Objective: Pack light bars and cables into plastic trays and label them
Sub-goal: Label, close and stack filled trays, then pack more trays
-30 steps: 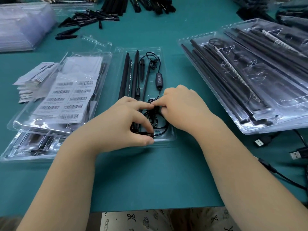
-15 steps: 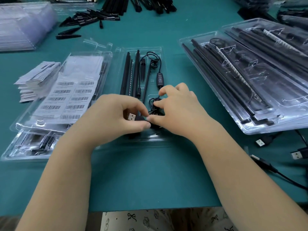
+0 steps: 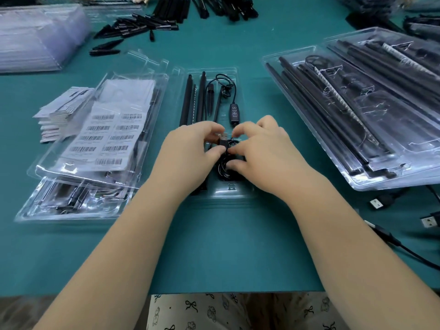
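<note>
A clear plastic tray (image 3: 234,195) lies in the middle of the green table. It holds black light bars (image 3: 187,101), a black spike (image 3: 210,96) and a cable with an inline controller (image 3: 234,111). Over its near compartment sits the coiled black cable (image 3: 225,171). My left hand (image 3: 190,154) pinches the cable's USB plug (image 3: 223,138) between thumb and fingers. My right hand (image 3: 263,151) curls its fingers onto the coil, thumb at its lower edge. A sheet of barcode labels (image 3: 107,136) lies on stacked trays to the left.
Filled trays (image 3: 357,115) are stacked at the right. Empty clear trays (image 3: 31,36) are piled at the far left, loose black bars (image 3: 142,25) at the back. A small pile of label strips (image 3: 60,110) lies left. Loose USB plugs (image 3: 377,203) and cables trail at the right edge.
Both hands have shifted slightly away from me over the tray. The USB plug has come up out of the coil and now shows between my left fingers.
</note>
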Tool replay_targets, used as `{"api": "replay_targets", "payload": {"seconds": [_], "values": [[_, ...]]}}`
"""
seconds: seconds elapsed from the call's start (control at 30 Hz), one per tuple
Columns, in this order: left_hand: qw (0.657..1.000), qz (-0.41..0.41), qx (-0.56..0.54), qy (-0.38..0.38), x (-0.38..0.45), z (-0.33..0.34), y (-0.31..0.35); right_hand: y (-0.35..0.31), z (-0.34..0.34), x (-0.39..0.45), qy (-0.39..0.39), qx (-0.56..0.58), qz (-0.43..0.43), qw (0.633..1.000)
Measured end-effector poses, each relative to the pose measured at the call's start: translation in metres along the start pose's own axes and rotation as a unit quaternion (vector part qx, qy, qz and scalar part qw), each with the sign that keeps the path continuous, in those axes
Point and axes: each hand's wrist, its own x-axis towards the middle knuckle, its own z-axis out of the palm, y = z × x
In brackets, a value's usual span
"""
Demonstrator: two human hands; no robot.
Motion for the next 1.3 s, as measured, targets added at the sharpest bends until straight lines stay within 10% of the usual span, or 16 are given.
{"api": "replay_targets", "payload": {"seconds": [0.77,1.3], "values": [[0.965,0.065,0.161,-0.195,-0.008,-0.019,-0.021,0.005,-0.003,0.002,-0.065,0.015,-0.019,0.998],[0.98,0.097,0.136,-0.111,-0.01,-0.054,-0.004,0.0,-0.009,0.007,-0.154,0.002,-0.039,0.987]]}}
